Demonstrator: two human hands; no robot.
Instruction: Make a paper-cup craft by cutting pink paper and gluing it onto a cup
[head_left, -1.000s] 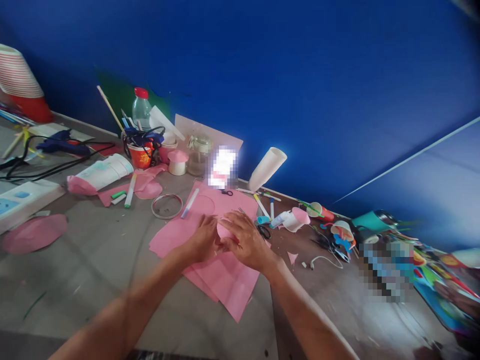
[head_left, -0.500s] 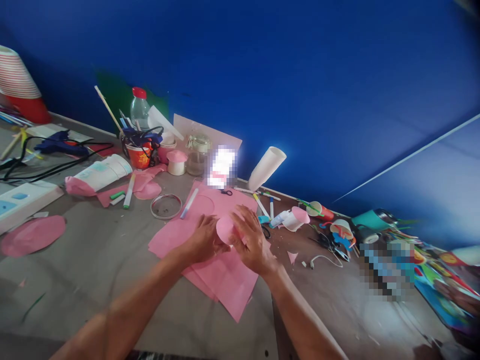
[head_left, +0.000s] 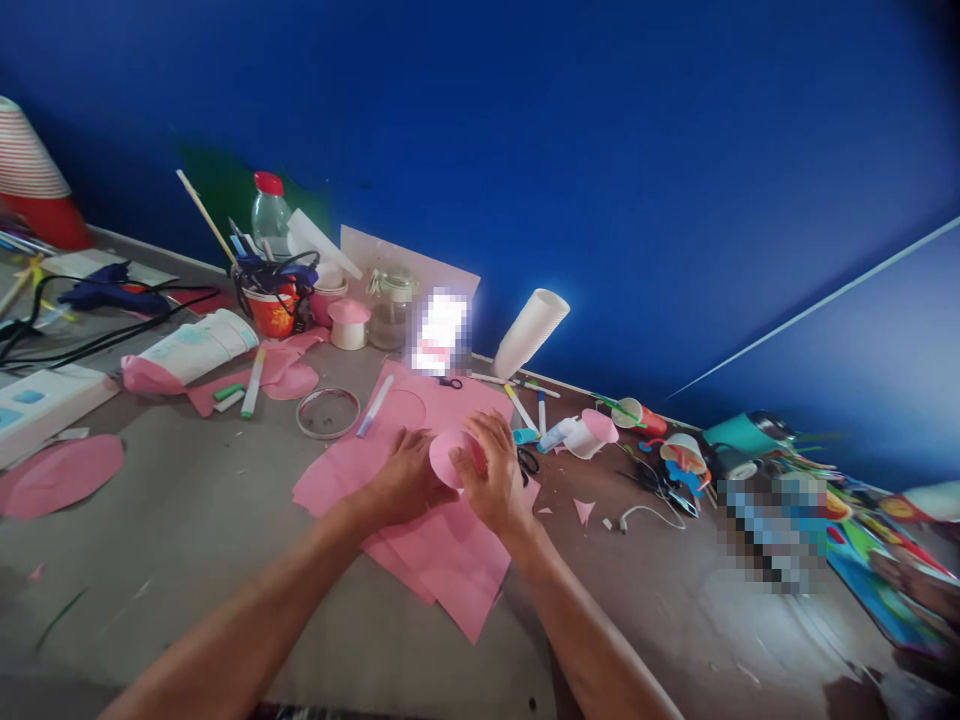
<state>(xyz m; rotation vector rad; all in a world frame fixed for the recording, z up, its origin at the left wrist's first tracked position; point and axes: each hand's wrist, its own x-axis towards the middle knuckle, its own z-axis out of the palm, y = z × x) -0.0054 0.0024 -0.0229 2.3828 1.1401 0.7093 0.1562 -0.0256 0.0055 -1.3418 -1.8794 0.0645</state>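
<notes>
A small pink paper piece with a round, flat end (head_left: 445, 462) is between my two hands, over the middle of the pink sheets. My right hand (head_left: 495, 485) is closed round its right side, the thumb lying on the round end and the fingers curled behind. Against its left side, my left hand (head_left: 401, 480) is bent, with some fingers hidden behind the piece. Whether a cup sits inside the pink paper is hidden. Under both hands lie pink paper sheets (head_left: 450, 560). Black-handled scissors (head_left: 529, 462) rest just right of my right hand.
A bright phone (head_left: 439, 335) leans at the back beside a glass jar (head_left: 391, 310). Pink-topped white cups (head_left: 349, 328) stand at both sides. A tape roll (head_left: 328, 413) and markers (head_left: 375, 406) lie left; a tilted white cup stack (head_left: 531, 333) stands behind.
My right hand has shifted its grip: the thumb now rests on the round pink end and the fingers have moved back. More of the scissors shows. The view has shifted slightly.
</notes>
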